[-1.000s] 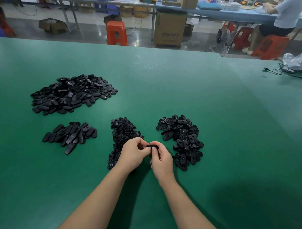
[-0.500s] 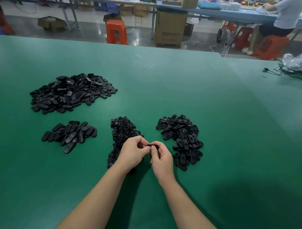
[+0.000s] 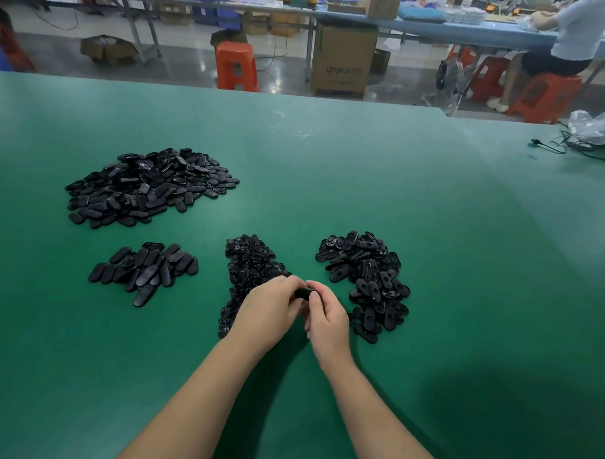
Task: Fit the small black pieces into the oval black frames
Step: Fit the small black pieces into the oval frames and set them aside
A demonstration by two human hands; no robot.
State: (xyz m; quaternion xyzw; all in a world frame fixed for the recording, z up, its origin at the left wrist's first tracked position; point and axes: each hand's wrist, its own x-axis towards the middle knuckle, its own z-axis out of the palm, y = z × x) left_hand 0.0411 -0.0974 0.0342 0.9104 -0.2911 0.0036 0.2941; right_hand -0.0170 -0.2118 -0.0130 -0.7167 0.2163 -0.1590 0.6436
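Down at the near edge of the green table (image 3: 330, 168), I had both hands together over the mat. My left hand (image 3: 269, 312) and my right hand (image 3: 327, 319) each had curled fingers pinching the same black piece (image 3: 302, 293), held between them just above the table; most of it was hidden by my fingers, so I could not tell whether it was a frame alone or a frame with a small piece in it. Just beyond my left hand lay the heap of small black pieces (image 3: 248, 265), partly covered by that hand. Just right of my right hand sat the pile of oval black frames (image 3: 368, 276), their slots showing. Well off to the left lay a small group of closed ovals (image 3: 143, 270), and beyond it a larger heap of the same (image 3: 148, 186). Across the aisle I saw an orange stool (image 3: 236, 65) and a cardboard box (image 3: 341, 59).
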